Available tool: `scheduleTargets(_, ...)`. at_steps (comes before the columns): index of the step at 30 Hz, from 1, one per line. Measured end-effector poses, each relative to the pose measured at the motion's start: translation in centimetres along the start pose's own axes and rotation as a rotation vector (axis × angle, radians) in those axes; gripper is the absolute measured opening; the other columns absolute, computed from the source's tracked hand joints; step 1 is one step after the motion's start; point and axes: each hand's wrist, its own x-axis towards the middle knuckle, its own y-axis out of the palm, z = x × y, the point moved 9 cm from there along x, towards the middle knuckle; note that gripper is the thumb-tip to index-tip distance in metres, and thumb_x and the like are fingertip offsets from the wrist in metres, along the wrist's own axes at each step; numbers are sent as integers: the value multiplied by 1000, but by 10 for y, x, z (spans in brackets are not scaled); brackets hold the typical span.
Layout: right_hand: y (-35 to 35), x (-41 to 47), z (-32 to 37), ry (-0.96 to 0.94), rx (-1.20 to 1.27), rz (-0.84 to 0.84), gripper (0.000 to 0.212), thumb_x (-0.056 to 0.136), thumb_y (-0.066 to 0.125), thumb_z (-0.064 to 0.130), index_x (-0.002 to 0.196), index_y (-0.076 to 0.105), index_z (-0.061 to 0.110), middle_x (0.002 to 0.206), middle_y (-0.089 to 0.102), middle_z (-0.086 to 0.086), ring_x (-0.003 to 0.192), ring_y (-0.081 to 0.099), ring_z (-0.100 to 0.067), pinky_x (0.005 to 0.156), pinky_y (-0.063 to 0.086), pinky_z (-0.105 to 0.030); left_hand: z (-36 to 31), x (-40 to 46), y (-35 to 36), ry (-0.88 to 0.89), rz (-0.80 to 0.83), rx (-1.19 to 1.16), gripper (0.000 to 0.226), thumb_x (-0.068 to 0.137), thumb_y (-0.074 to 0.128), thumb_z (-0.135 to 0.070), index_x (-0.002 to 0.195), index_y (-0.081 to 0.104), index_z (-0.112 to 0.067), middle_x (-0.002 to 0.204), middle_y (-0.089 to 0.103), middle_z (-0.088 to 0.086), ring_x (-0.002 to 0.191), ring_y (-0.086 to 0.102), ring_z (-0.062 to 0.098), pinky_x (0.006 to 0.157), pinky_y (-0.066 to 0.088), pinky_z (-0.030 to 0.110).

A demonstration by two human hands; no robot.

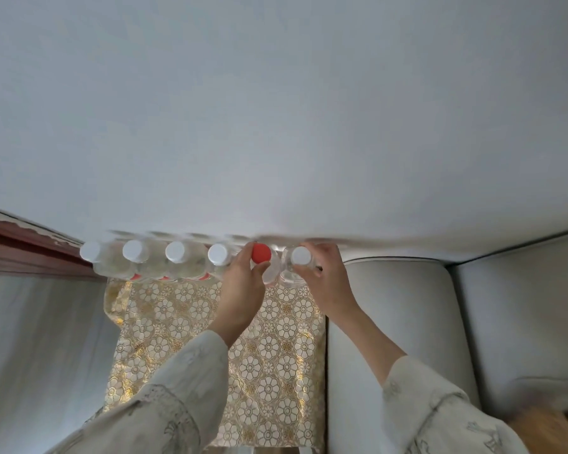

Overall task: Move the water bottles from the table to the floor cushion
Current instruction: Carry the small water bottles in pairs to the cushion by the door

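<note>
Several clear water bottles stand in a row against the wall at the far edge of a small table covered with a gold floral cloth point(210, 322). Most have white caps, such as the leftmost bottle point(92, 253). My left hand point(243, 290) grips the red-capped bottle point(262, 253) just below its cap. My right hand point(322, 273) grips the white-capped bottle point(300, 257) at the right end of the row. Both bottles stand upright on the table. No floor cushion is in view.
A pale grey sofa point(440, 322) sits tight against the table's right side. A grey-white wall point(276, 109) rises right behind the bottles. At the left are a dark red wooden frame point(20, 247) and pale fabric point(40, 355).
</note>
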Motion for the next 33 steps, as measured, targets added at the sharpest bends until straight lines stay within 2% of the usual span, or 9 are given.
scheduleTargets(3, 1, -1, -2, 33, 15, -21, 34, 81, 66, 19, 113, 57, 21, 112, 46, -2, 91, 43, 12, 87, 39, -21, 0, 0, -2, -4, -3, -10, 43, 91, 51, -13, 132, 41, -7, 125, 58, 16, 119, 51, 29, 103, 37, 38)
scheduleTargets(6, 0, -6, -2, 100, 51, -40, 48, 81, 66, 20, 126, 47, 17, 127, 47, -2, 106, 43, 0, 100, 39, -27, -2, -1, -7, -15, 16, -32, 44, 90, 53, -15, 132, 42, -6, 128, 56, 16, 122, 49, 29, 107, 36, 46)
scheduleTargets(10, 5, -20, 3, 176, 69, -7, 61, 82, 64, 20, 135, 35, 15, 136, 44, -2, 120, 38, -6, 101, 30, -24, -15, 0, -16, 28, 34, 47, 50, 89, 53, -15, 136, 36, -6, 134, 52, 14, 123, 49, 29, 105, 34, 36)
scheduleTargets(14, 7, -49, 22, 240, 95, -75, 57, 85, 60, 19, 136, 34, 15, 141, 40, -3, 131, 37, -17, 109, 32, -34, -17, -29, -28, 59, 124, 55, 54, 90, 52, -20, 138, 30, -9, 140, 45, 13, 128, 43, 27, 105, 33, 38)
scheduleTargets(18, 23, -78, 68, 201, 85, -114, 51, 86, 58, 23, 132, 38, 14, 133, 46, 1, 125, 43, -15, 104, 39, -38, 16, -82, -77, -31, 32, -61, 56, 91, 49, -24, 140, 24, -16, 146, 37, 8, 131, 39, 25, 107, 33, 42)
scheduleTargets(21, 64, -107, 106, 160, 69, 22, 42, 88, 55, 28, 127, 43, 19, 121, 50, 7, 112, 48, -10, 86, 39, -22, 56, -127, -128, -150, -59, -128, 50, 93, 46, -28, 138, 30, -15, 143, 42, 7, 128, 43, 23, 103, 36, 37)
scheduleTargets(24, 126, -149, 142, 131, 1, 234, 46, 90, 53, 30, 131, 39, 17, 131, 49, 2, 106, 48, -9, 87, 38, -25, 99, -183, -190, -232, -207, -211, 42, 93, 46, -24, 132, 40, -10, 133, 52, 10, 118, 52, 23, 92, 41, 28)
scheduleTargets(28, 215, -228, 192, 17, -71, 514, 40, 90, 52, 31, 127, 45, 17, 126, 55, 1, 101, 53, -6, 75, 39, -11, 167, -281, -270, -332, -450, -355, 33, 93, 48, -22, 122, 51, -9, 121, 61, 11, 111, 58, 23, 92, 45, 31)
scheduleTargets(33, 313, -353, 234, -87, -155, 806, 33, 90, 53, 23, 122, 51, 14, 119, 60, -4, 103, 58, -13, 83, 46, -22, 249, -432, -341, -459, -725, -490, 29, 92, 49, -18, 117, 56, -4, 113, 64, 14, 105, 61, 29, 83, 47, 34)
